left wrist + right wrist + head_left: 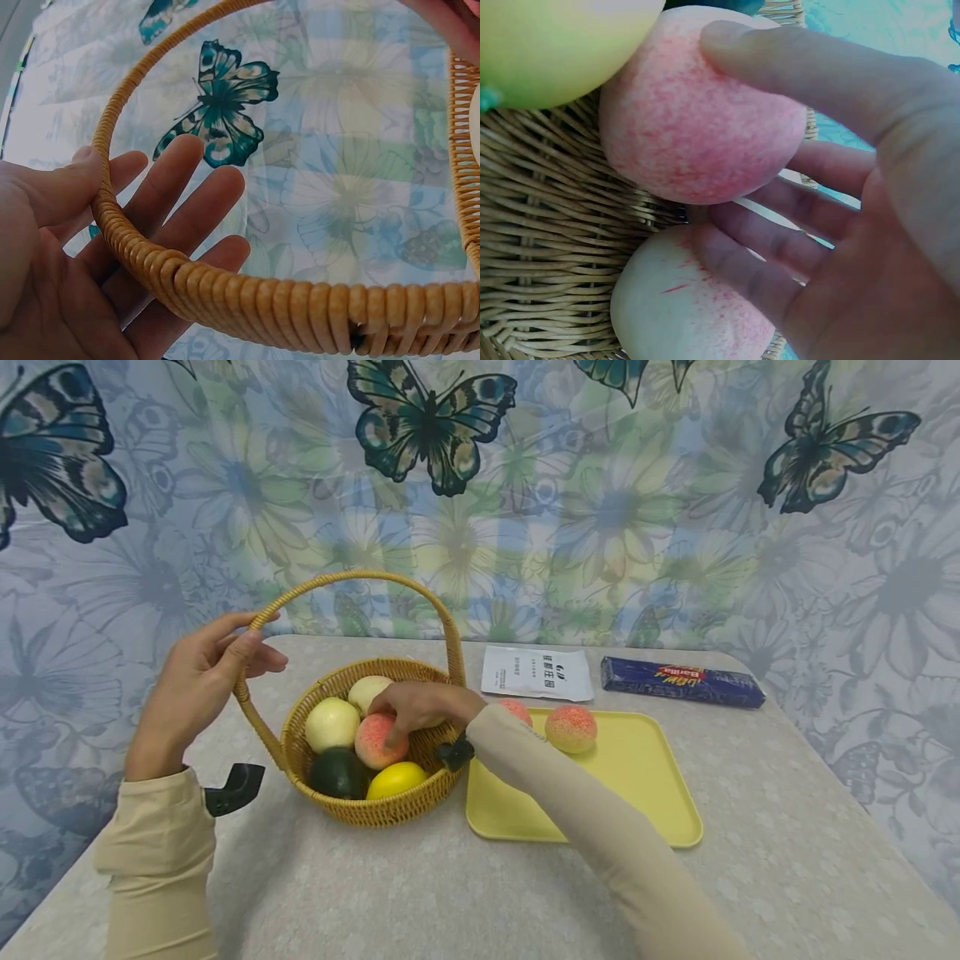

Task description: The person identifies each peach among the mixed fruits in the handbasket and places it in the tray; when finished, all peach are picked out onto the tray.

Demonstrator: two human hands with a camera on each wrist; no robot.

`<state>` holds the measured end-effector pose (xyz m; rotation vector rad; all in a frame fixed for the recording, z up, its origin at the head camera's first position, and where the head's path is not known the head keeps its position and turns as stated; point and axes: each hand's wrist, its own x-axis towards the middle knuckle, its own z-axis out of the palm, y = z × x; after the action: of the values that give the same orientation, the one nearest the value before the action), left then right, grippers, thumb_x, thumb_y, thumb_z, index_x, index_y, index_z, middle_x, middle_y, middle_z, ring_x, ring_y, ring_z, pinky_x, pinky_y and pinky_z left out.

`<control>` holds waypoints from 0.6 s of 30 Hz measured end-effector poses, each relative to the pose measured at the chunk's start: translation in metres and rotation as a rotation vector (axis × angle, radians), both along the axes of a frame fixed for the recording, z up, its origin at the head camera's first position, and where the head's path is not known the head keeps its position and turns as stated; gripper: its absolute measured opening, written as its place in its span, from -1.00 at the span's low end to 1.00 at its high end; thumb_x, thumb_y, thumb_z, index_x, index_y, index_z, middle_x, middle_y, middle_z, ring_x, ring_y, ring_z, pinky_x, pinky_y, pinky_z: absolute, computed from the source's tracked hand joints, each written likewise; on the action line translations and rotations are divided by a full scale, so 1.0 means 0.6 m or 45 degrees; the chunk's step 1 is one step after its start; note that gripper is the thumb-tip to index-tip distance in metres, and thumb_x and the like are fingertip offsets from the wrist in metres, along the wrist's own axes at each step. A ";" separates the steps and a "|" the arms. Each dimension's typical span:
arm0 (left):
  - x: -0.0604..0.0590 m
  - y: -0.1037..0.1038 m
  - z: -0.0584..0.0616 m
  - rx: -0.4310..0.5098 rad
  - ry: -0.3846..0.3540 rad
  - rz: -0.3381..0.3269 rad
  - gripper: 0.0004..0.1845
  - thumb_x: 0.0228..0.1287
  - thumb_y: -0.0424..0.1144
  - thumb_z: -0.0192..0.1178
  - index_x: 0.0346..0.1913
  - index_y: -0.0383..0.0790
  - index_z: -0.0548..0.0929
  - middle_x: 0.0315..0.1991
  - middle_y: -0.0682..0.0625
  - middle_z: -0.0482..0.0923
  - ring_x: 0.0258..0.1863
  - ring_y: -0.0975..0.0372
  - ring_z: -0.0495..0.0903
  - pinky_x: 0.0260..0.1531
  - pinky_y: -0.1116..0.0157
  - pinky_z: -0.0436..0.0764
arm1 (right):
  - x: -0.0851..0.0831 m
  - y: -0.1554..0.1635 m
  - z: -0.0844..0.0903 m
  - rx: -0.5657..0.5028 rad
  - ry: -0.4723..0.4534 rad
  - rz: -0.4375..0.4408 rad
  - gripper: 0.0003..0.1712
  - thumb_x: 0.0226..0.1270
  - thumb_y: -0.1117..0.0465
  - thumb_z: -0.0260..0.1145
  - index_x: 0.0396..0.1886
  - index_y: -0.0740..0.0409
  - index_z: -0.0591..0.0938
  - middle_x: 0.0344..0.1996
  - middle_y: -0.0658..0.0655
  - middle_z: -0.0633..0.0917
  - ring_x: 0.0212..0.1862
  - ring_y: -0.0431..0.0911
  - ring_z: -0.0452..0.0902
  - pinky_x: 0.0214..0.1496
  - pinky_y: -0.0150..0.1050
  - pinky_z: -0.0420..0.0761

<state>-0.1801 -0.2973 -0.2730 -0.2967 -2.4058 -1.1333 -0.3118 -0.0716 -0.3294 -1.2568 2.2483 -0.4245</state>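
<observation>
A round wicker basket (378, 812) stands on the table with its tall handle upright. My left hand (204, 664) holds the handle (142, 255) at its left side between thumb and forefinger, the other fingers loosely spread behind it. Inside the basket, my right hand (429, 706) grips a pink peach (377, 742), thumb on top and fingers around its side (697, 112). Around that peach lie two pale round fruits (332, 725), a dark green fruit (339, 773) and a lemon (397, 779). A pale peach with pink flecks (682, 300) touches my fingers in the right wrist view.
Right of the basket lies a yellow tray (622, 802) with two peaches (572, 729) near its back edge; my right forearm crosses over it. Behind the tray are a white packet (536, 673) and a blue Barilla pasta packet (682, 682). A butterfly-print cloth hangs behind the table.
</observation>
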 end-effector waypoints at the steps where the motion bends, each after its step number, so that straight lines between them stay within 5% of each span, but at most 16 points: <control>1: 0.000 0.000 0.000 0.001 0.001 -0.001 -0.61 0.51 -0.08 -0.08 0.26 -0.11 0.47 -0.37 0.17 0.69 -0.29 0.47 0.65 -0.23 0.64 0.53 | -0.001 0.001 0.000 -0.012 -0.007 -0.003 -0.31 0.19 0.19 0.43 0.33 0.11 0.43 0.19 0.06 0.52 0.12 -0.16 0.43 0.08 -0.44 0.44; 18: -0.004 -0.003 -0.003 0.031 0.002 -0.023 -0.63 0.50 -0.13 -0.06 0.28 -0.09 0.48 -0.37 0.15 0.70 -0.29 0.45 0.66 -0.23 0.62 0.55 | 0.009 0.027 0.020 -0.145 0.144 0.009 -0.28 0.23 0.05 0.33 0.35 0.16 0.37 0.16 0.08 0.52 0.11 -0.14 0.45 0.03 -0.40 0.47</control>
<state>-0.1823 -0.2990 -0.2749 -0.3116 -2.3905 -1.1688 -0.3066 -0.0553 -0.3172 -1.3780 2.3417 -0.4965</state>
